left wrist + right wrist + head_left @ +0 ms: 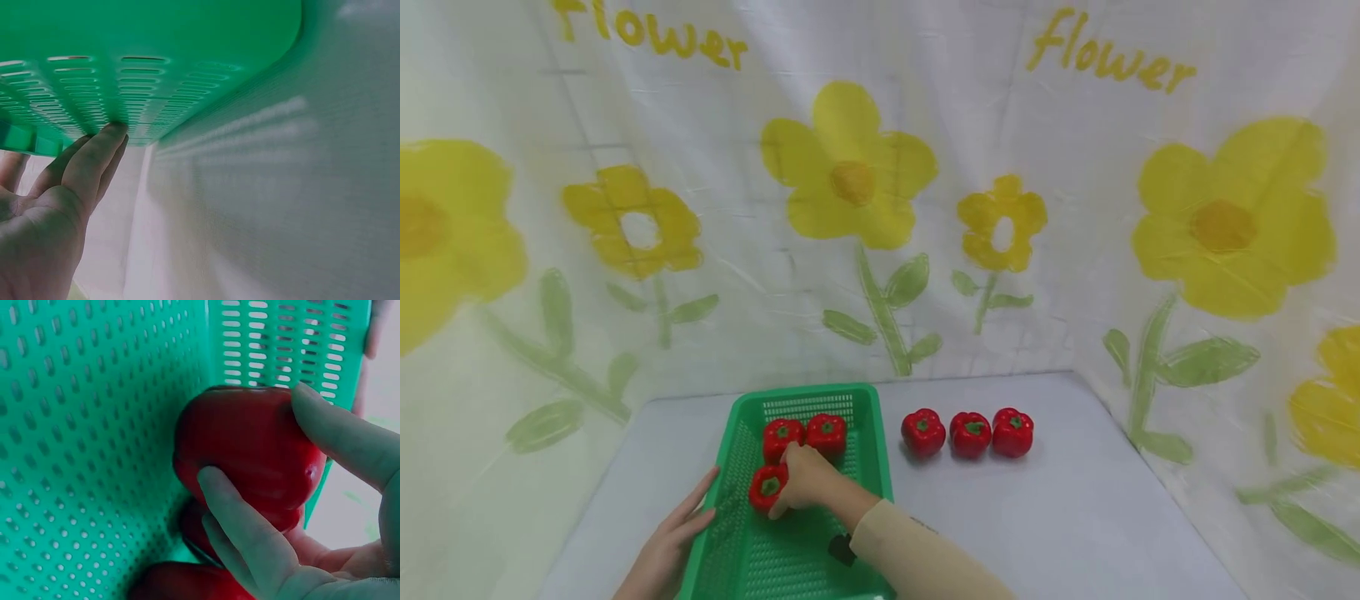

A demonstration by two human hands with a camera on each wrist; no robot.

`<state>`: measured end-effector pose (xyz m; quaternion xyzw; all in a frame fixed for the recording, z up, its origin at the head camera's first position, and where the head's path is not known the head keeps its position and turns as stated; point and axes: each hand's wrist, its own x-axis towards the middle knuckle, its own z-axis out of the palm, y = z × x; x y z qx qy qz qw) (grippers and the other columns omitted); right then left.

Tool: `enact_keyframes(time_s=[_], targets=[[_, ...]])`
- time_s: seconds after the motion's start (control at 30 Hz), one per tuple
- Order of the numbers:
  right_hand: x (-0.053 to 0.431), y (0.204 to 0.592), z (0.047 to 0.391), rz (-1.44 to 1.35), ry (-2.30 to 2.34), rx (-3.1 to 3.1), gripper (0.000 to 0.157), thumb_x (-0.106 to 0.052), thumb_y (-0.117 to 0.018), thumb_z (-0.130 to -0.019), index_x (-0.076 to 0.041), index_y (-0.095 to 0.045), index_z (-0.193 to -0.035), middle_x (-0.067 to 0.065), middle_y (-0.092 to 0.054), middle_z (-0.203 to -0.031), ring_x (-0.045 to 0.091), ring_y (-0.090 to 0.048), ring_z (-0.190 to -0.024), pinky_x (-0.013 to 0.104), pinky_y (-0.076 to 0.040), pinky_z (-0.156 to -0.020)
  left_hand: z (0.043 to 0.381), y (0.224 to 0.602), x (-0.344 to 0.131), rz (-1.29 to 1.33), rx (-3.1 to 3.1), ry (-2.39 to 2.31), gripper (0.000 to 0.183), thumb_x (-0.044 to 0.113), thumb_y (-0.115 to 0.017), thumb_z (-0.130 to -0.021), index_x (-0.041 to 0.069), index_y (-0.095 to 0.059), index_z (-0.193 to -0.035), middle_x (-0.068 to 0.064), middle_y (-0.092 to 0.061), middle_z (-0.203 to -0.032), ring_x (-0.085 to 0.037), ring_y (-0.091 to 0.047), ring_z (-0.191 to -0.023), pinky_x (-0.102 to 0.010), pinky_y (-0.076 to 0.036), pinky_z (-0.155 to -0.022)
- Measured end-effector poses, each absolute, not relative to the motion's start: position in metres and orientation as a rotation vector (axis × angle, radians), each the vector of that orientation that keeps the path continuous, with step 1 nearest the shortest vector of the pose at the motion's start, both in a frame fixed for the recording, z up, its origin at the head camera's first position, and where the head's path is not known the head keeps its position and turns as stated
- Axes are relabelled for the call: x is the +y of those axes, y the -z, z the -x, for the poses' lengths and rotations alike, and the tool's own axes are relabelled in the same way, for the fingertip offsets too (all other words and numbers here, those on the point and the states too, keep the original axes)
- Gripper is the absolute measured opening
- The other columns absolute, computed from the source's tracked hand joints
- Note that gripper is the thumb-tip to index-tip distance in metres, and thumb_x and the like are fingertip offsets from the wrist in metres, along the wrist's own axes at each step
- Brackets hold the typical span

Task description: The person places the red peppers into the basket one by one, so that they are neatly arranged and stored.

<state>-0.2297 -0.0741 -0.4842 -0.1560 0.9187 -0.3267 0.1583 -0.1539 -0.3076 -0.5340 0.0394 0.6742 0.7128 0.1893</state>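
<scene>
My right hand (808,479) reaches into a green plastic basket (886,467) and holds a red bell pepper (766,487). In the right wrist view, its thumb and fingers are spread around the sides of that bell pepper (250,444), near the slotted wall. Two more red bell peppers, one at the left (778,435) and one at the right (827,433), sit in the basket's far end. The left hand (673,537) rests against the basket's left side. Its fingers lie fairly straight along the outer slotted wall in the left wrist view.
Three red bell peppers stand in a row right of the basket: one at the left (923,433), a middle one (970,435) and one at the right (1012,432). Behind the white table (1060,508) hangs a white curtain (737,250) painted with yellow flowers.
</scene>
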Motion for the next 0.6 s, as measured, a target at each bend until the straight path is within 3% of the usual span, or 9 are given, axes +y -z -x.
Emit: enact_keyframes(time_s=[0.13, 0.23, 0.27, 0.37, 0.47, 0.6], targets=[[-0.0755, 0.4863, 0.2297, 0.460, 0.923, 2.637, 0.063, -0.021, -0.097, -0.066, -0.012, -0.057, -0.113, -0.001, -0.061, -0.099, 0.010, -0.054, -0.087, 0.025, -0.055, -0.075, 0.1539, 0.5355, -0.3108, -0.155, 1.819, -2.011, 0.064, 0.030, -0.036, -0.112, 0.031, 0.002, -0.162, 0.003, -0.003, -0.165, -0.004, -0.055, -0.126, -0.033, -0.050, -0.105], [-0.0763, 0.4866, 0.2296, 0.456, 0.926, 2.632, 0.062, -0.020, -0.097, -0.066, -0.012, -0.056, -0.113, -0.001, -0.061, -0.099, 0.011, -0.054, -0.087, 0.025, -0.055, -0.075, 0.1546, 0.5346, -0.3103, -0.126, 1.838, -2.000, 0.064, 0.032, -0.037, -0.111, 0.032, 0.002, -0.162, -0.008, 0.007, -0.165, -0.004, -0.055, -0.125, -0.033, -0.051, -0.104], [-0.0765, 0.4870, 0.2295, 0.455, 0.926, 2.632, 0.062, -0.020, -0.096, -0.067, -0.012, -0.056, -0.113, -0.001, -0.061, -0.099, 0.011, -0.054, -0.087, 0.025, -0.055, -0.075, 0.1547, 0.5345, -0.3102, -0.113, 1.842, -2.001, 0.064, 0.032, -0.037, -0.111, 0.032, 0.001, -0.162, -0.007, 0.007, -0.165, -0.004, -0.056, -0.125, -0.033, -0.051, -0.104], [-0.0766, 0.4898, 0.2293, 0.438, 0.951, 2.622, 0.061, -0.019, -0.096, -0.067, -0.013, -0.055, -0.112, -0.001, -0.060, -0.098, 0.011, -0.054, -0.086, 0.026, -0.055, -0.074, 0.1548, 0.5347, -0.3096, -0.092, 1.838, -2.007, 0.064, 0.032, -0.039, -0.111, 0.032, -0.001, -0.163, 0.018, -0.013, -0.162, -0.006, -0.057, -0.124, -0.035, -0.051, -0.104], [-0.0766, 0.4928, 0.2292, 0.415, 0.969, 2.621, 0.062, -0.018, -0.096, -0.067, -0.015, -0.054, -0.111, -0.002, -0.059, -0.098, 0.011, -0.053, -0.087, 0.027, -0.056, -0.074, 0.1544, 0.5355, -0.3095, -0.105, 1.817, -2.012, 0.064, 0.031, -0.039, -0.111, 0.032, -0.001, -0.162, 0.040, -0.034, -0.142, -0.008, -0.059, -0.124, -0.036, -0.052, -0.104], [-0.0780, 0.4939, 0.2298, 0.416, 0.950, 2.648, 0.062, -0.017, -0.097, -0.066, -0.016, -0.054, -0.111, -0.002, -0.060, -0.097, 0.011, -0.054, -0.086, 0.026, -0.056, -0.073, 0.1541, 0.5353, -0.3109, -0.159, 1.779, -2.023, 0.064, 0.029, -0.037, -0.111, 0.031, 0.002, -0.162, 0.043, -0.044, -0.133, -0.010, -0.060, -0.124, -0.037, -0.052, -0.103]])
